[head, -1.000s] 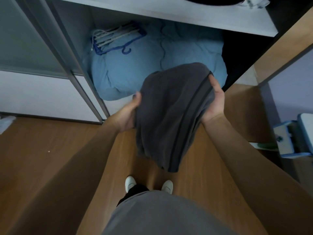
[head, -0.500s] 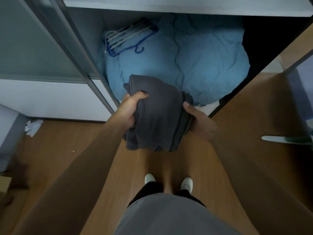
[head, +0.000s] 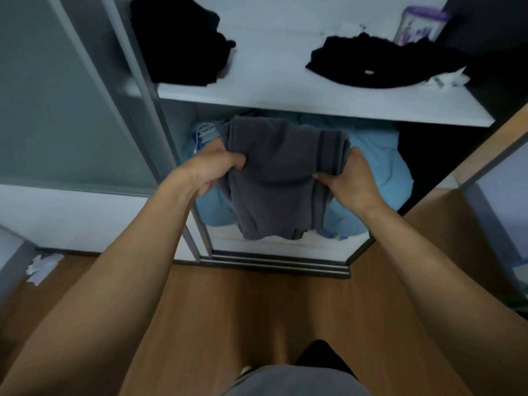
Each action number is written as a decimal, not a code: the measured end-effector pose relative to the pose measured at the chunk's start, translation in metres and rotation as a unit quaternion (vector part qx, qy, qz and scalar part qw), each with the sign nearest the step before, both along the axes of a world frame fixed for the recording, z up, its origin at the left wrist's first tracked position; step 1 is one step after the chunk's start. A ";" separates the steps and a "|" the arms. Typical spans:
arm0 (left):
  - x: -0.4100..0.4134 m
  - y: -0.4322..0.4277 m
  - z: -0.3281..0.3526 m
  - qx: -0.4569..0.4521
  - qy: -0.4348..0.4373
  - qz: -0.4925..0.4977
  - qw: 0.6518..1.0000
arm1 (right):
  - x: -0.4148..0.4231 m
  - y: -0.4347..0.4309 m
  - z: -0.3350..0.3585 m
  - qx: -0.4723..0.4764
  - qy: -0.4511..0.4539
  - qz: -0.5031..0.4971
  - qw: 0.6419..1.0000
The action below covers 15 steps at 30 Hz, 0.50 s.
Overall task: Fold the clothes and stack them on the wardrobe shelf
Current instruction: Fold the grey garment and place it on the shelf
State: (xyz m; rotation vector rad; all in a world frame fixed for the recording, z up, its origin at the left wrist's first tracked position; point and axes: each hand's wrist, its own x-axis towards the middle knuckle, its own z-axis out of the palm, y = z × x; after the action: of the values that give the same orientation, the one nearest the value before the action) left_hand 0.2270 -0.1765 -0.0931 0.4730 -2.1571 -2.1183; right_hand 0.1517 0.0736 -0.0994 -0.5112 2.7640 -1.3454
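Grey garment (head: 280,181), loosely folded, hangs in front of the open wardrobe, just below the white shelf (head: 285,95). The left grip (head: 213,170) and right grip (head: 350,180) are each clamped on a top corner. A blue quilt (head: 380,167) lies behind it. On the shelf, 2 heaps sit well apart: left black pile (head: 180,44) and right black pile (head: 371,65).

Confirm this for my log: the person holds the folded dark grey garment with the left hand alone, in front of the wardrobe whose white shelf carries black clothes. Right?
No. The head view shows both the left hand and the right hand gripping the dark grey garment, in front of the wardrobe whose white shelf carries black clothes.
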 end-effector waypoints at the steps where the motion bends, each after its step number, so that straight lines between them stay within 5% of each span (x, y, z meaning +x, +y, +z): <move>1: -0.011 -0.002 0.013 0.009 0.028 0.006 1.000 | -0.009 -0.005 0.013 0.013 0.034 -0.017 0.999; 5: -0.069 -0.010 0.071 0.055 0.118 0.076 0.989 | -0.056 -0.028 0.068 -0.080 0.095 -0.036 0.992; 10: -0.151 -0.016 0.149 0.062 0.197 0.124 0.971 | -0.131 -0.065 0.125 -0.318 0.017 0.018 0.948; 15: -0.230 -0.031 0.207 0.047 0.270 0.154 0.949 | -0.212 -0.100 0.165 -0.412 0.011 0.026 0.911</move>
State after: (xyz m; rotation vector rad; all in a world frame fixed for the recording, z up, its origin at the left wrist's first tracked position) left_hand -0.0028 -0.2072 0.1141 0.1835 -1.5739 -1.8982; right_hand -0.0598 -0.0260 0.0651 -0.5923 2.0381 -2.4623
